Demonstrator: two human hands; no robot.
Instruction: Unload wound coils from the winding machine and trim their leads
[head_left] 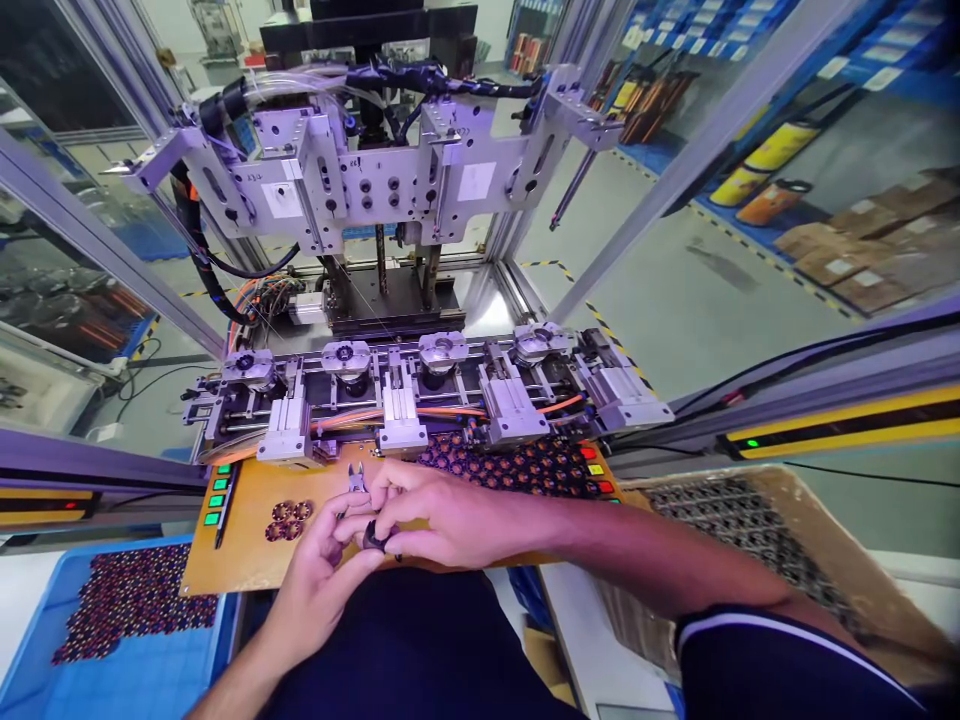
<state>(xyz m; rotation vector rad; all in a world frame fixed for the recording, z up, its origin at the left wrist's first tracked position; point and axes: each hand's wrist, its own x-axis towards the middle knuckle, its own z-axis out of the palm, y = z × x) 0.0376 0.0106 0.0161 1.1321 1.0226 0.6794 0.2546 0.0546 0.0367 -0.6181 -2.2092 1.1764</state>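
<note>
Two hands meet just above your lap, at the near edge of the orange work board (pixel 225 560). Your left hand (pixel 322 565) has its fingers curled up around a small dark ring-shaped part (pixel 375 540), pinching it from below. Your right hand (pixel 439 520) lies over the same part from the right, fingers closed, and grips small cutting pliers (pixel 356 480) whose tips point up and away from you, just above the part.

On the board to the left of your hands lies a small cluster of wound copper coils (pixel 288 519), apart from your fingers. A dark pen-like tool (pixel 223 510) lies along the board's left edge beside a column of green buttons (pixel 217 495). Behind your right hand a dense spread of the same coils (pixel 517 465) covers the board's far right part, with red and yellow buttons (pixel 596 470) at its right end.

At lower left a blue tray (pixel 135 660) holds more coils. At right an open cardboard box (pixel 787 560) holds rows of dark parts.

Beyond the board stands the machine: a row of four round fixtures (pixel 390 358) on a rail, and above them a grey metal head plate (pixel 375 180) with cables.
</note>
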